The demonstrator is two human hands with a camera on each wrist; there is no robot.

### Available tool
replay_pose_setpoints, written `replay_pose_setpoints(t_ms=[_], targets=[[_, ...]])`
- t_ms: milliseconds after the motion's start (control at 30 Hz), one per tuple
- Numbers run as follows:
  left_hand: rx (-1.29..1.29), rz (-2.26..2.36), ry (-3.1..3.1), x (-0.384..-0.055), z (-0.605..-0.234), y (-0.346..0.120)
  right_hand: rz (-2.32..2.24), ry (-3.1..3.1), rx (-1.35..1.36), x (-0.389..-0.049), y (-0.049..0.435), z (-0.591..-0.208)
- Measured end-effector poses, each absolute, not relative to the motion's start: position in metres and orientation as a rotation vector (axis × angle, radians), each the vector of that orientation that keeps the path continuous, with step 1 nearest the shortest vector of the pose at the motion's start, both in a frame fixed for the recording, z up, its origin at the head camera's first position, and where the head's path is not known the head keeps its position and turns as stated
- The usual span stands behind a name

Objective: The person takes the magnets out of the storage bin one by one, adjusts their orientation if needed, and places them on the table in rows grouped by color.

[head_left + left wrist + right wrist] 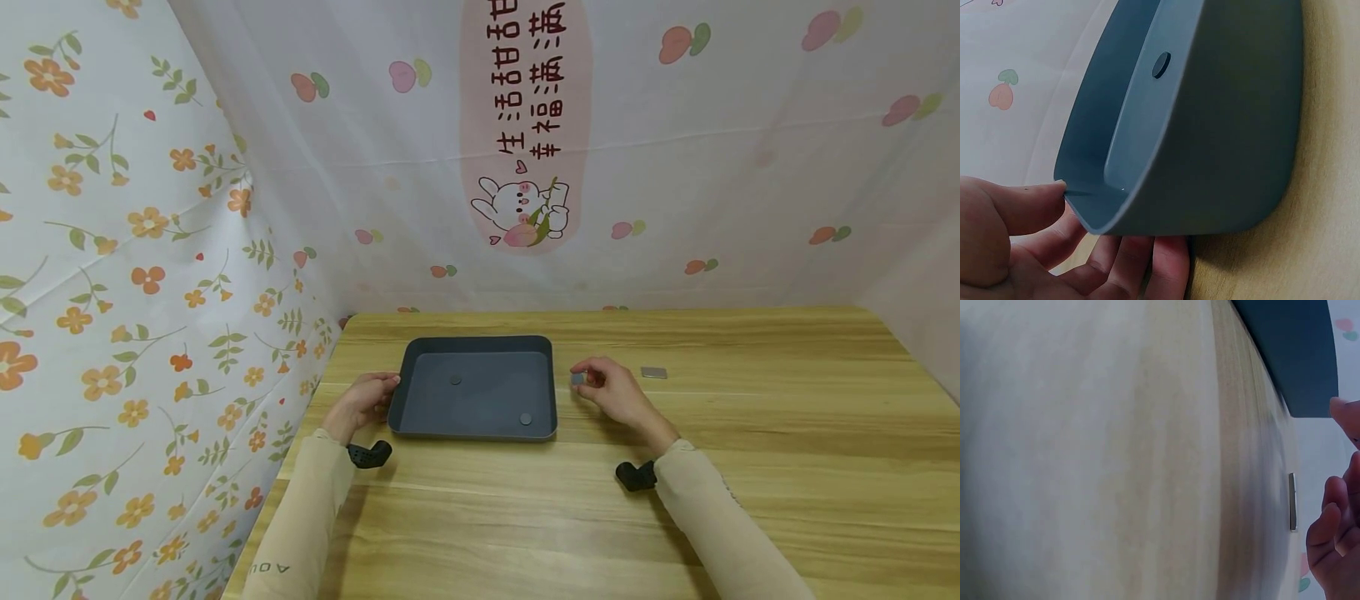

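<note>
A dark grey rectangular tray (472,412) lies on the wooden table, with two small dark round discs, one disc (455,380) left of its middle and another disc (526,419) near its front right corner. My left hand (366,397) holds the tray's left side, thumb on the rim and fingers against the outer wall, as the left wrist view shows. Just right of the tray, my right hand (617,392) pinches a small grey square piece (577,378) between thumb and fingers. That piece is not seen in the right wrist view.
A flat grey rectangular piece (653,372) lies on the table (787,433) to the right of my right hand. Floral cloth (135,333) hangs along the left side, and a printed curtain (675,167) stands behind the table's back edge.
</note>
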State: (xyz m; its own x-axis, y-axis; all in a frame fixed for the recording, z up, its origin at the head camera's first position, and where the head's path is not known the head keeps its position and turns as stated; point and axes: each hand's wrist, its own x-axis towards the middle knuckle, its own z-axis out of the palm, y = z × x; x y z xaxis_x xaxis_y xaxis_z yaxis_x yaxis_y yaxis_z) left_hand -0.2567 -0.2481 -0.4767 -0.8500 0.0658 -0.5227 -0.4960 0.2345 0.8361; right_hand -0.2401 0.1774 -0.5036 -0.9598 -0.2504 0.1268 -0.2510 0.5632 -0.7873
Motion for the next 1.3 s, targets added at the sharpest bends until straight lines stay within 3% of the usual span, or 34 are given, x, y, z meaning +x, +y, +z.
replay_pose_setpoints(t_ms=[1300], targets=[[-0.398, 1.641, 2.057, -0.2594, -0.4814, -0.2499, 1.245, -2.96, 0.464, -0.2484, 0.1759, -0.5077]])
